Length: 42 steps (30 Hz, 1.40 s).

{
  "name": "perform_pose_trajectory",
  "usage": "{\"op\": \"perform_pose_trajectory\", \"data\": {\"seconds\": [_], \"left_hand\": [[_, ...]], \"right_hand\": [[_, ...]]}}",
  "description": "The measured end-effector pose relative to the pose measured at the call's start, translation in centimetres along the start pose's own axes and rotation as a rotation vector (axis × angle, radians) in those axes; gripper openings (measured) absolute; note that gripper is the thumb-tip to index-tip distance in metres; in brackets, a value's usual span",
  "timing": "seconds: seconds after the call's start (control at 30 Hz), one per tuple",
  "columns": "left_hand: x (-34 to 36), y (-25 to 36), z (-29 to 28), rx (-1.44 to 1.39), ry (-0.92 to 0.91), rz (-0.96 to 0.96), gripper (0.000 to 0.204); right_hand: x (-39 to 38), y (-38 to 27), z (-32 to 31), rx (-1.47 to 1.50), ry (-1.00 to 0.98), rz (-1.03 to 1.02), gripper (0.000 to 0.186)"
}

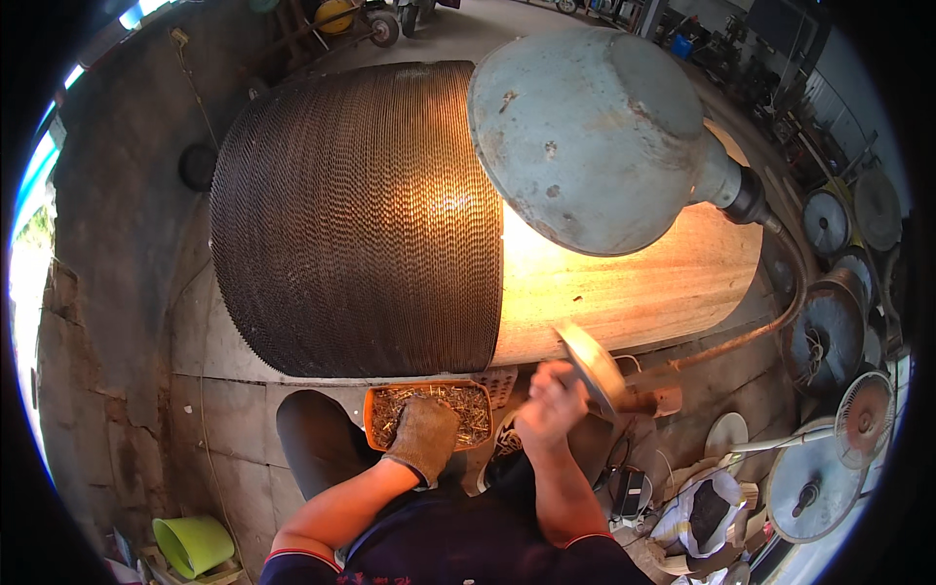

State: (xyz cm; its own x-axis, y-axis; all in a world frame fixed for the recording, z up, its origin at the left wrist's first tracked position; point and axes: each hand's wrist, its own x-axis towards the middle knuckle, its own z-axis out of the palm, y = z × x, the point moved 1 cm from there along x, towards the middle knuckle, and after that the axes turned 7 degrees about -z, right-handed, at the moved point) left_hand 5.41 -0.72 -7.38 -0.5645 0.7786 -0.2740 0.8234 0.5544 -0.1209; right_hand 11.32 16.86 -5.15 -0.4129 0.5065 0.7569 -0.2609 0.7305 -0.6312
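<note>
My left hand point(427, 432), in a brown work glove, reaches into an orange tray point(370, 421) in front of my lap. Its fingers point down among small, thin, metallic-looking pieces point(466, 405) and are hidden, so their grip does not show. My bare right hand point(552, 409) is closed around a flat, disc-like tool point(591, 363) with a pale, lit edge. Motion blurs it, and its exact kind is unclear. Beyond both hands lies a big wooden drum point(614, 297). Dense rows of dark ridges point(356, 224) cover its left part; bare wood shows on the right.
A grey-blue lamp shade point(585, 136) hangs over the drum's right part, its bent arm point(801, 278) curving down at right. Several round metal discs point(817, 485) stand along the right side. A white sack point(697, 512) is at lower right, a yellow-green bucket point(193, 546) at lower left.
</note>
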Motion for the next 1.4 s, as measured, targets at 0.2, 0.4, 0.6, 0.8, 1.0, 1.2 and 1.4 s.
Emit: {"op": "perform_pose_trajectory", "data": {"seconds": [0.2, 0.4, 0.6, 0.8, 1.0, 1.2, 1.4], "left_hand": [[-0.9, -0.7, 0.3, -0.202, 0.185, 0.029, 0.014], [-1.1, -0.8, 1.3, -0.299, 0.212, 0.028, 0.012], [-1.0, -0.8, 1.1, -0.472, 0.284, 0.024, 0.009], [-0.4, -2.3, -4.0, -0.637, 0.646, 0.106, 0.016], [3.2, -7.8, -11.8, -0.538, 1.215, 0.122, 0.023], [9.2, -12.8, -14.6, -0.193, 1.529, 0.074, 0.033], [8.8, -13.1, -14.3, -0.111, 1.456, 0.045, 0.048]], "right_hand": [[0.5, -2.4, -1.0, 0.127, -0.076, 0.186, 0.03], [1.5, -0.6, 0.3, -0.262, -0.254, 0.135, 0.012], [1.7, -3.1, -1.2, 0.246, 0.113, -0.088, 0.023], [1.3, -2.1, -0.5, -0.126, -0.283, 0.216, 0.02], [2.8, -3.8, -0.6, -0.094, 0.024, -0.144, 0.028], [0.3, -3.3, -1.4, -0.171, -0.148, 0.154, 0.02], [3.2, -3.6, -0.4, -0.359, -0.174, -0.041, 0.016]]}}
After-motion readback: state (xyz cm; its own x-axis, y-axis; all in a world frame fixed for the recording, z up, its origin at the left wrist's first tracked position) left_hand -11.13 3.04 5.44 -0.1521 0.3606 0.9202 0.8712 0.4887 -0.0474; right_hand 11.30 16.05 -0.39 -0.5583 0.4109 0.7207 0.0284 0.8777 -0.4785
